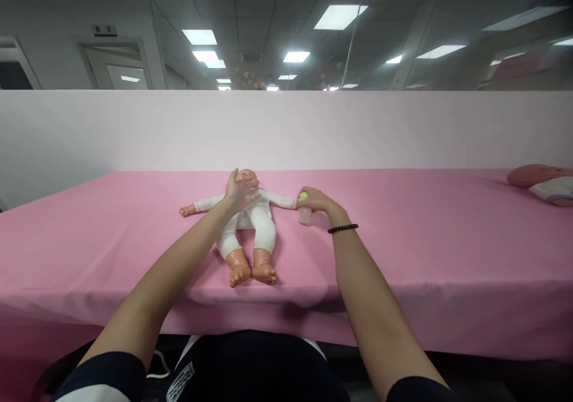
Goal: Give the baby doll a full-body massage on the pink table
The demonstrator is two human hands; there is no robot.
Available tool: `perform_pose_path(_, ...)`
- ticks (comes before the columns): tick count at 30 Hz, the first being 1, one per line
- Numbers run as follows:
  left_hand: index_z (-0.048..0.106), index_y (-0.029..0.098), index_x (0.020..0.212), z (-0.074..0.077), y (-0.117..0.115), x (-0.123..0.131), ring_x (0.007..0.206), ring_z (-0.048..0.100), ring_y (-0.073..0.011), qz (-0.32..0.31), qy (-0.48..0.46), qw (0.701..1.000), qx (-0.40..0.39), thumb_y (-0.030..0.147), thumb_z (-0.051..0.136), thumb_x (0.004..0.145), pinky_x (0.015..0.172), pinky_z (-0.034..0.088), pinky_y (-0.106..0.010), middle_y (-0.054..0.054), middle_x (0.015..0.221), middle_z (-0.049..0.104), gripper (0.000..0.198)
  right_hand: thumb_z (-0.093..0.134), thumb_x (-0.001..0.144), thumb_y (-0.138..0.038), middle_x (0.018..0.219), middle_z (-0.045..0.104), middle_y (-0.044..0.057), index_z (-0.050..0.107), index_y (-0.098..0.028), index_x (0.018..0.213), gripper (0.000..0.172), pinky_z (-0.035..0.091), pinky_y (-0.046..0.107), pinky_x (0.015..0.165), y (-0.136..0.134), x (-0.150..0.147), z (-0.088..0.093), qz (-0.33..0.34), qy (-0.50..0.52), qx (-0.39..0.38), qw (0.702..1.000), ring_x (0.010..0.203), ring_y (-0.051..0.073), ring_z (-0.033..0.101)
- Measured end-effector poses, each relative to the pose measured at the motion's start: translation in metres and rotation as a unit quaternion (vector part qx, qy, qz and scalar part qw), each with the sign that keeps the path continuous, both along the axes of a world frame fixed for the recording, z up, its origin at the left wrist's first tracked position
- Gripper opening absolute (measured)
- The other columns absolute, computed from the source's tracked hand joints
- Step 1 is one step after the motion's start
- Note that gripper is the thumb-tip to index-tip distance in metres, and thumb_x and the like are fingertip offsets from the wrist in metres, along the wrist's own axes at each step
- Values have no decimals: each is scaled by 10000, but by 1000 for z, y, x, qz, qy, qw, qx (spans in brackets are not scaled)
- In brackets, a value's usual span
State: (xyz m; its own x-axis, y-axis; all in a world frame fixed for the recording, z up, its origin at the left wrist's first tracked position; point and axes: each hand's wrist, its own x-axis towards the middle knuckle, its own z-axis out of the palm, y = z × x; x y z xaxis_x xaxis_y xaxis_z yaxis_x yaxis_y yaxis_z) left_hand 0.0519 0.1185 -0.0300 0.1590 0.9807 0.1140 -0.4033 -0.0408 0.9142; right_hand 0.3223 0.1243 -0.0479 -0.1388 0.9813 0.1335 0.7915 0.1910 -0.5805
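A baby doll (263,229) in a white bodysuit lies on its back, its arms spread and its feet toward me. My left hand (240,193) is over the doll's upper chest and lower face, with fingers stretched out and nothing held. Whether it touches the doll I cannot tell. Beside the doll's outstretched arm on the right, my right hand (317,199) is closed around a small translucent bottle (305,215) with a bright green top. The bottle is upright, at or just above the cloth, and my fingers hide part of it.
A pink cloth (403,229) covers the table and hangs over its front edge. At the far right lies another doll (553,186), partly cut off by the frame. Behind the table stands a low white partition (286,129) with glass above.
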Motion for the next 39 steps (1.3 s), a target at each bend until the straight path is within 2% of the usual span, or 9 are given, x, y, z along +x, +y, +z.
perform_pose_path(3,458,56,1351,-1,-7,23,1245,550,-363,-124,12,988,-90,796,185,881,981,479,-486,-279,1382,504,919,726,758,-395,1029,657,51,617,-184,1047,375,491,297,759,-10,-24,5,219,46,11,975,896,208,620)
perform_pose_path(6,329,-8,1456,-11,-11,29,1270,533,-374,-145,2,984,-104,817,205,868,999,458,-475,-310,1400,475,1020,773,728,-418,1072,657,58,612,-183,1074,448,495,329,824,-15,-43,4,272,38,10,962,963,231,609)
perform_pose_path(12,489,-45,1294,-24,-14,26,919,663,-304,-147,-28,982,-114,802,150,898,906,497,-414,-226,992,659,994,542,941,-549,1448,485,137,520,-175,1343,549,343,396,1147,-14,-67,1,149,120,217,957,1366,279,433)
perform_pose_path(18,462,-55,1320,-24,-13,27,975,657,-308,-148,-53,979,-127,768,156,923,907,497,-408,-267,1110,637,964,420,1009,-539,1428,527,149,595,-167,1295,501,393,413,1079,-14,-81,4,102,-27,151,983,1302,323,502)
perform_pose_path(24,263,-118,1485,-21,-18,28,1197,586,-341,-123,-77,980,-137,675,175,963,916,514,-413,-340,1391,489,954,568,933,-281,1230,673,88,608,-181,1310,392,472,275,893,-13,-72,0,140,-50,83,985,1100,218,632)
perform_pose_path(32,158,-46,1568,-19,-25,27,1413,426,-334,-82,-103,983,-128,697,240,943,1022,501,-404,-267,1567,351,975,635,888,-248,1286,581,274,572,-66,1322,475,481,497,967,-7,-12,10,-197,-171,-37,965,1219,385,573)
perform_pose_path(35,236,-38,1549,-20,-24,28,1388,464,-327,-79,-100,984,-124,692,252,946,1028,509,-407,-266,1548,387,947,657,894,-400,1555,233,345,311,-77,1538,800,297,724,1059,-8,-13,12,-261,-128,128,948,1470,494,213)
perform_pose_path(37,275,-49,1528,-19,-24,30,1350,512,-323,-76,-96,986,-116,689,247,950,1025,513,-414,-282,1500,446,938,545,954,-467,1624,64,291,142,-99,1597,843,195,711,1133,-11,-35,12,-187,-65,311,930,1531,421,40)
perform_pose_path(39,393,-40,1470,-18,-25,34,1274,586,-309,-58,-58,994,-71,638,218,983,995,528,-417,-283,1376,570,853,357,1021,-475,1646,91,224,93,-109,1611,742,177,578,1217,-15,-71,10,-35,1,414,910,1555,290,52)
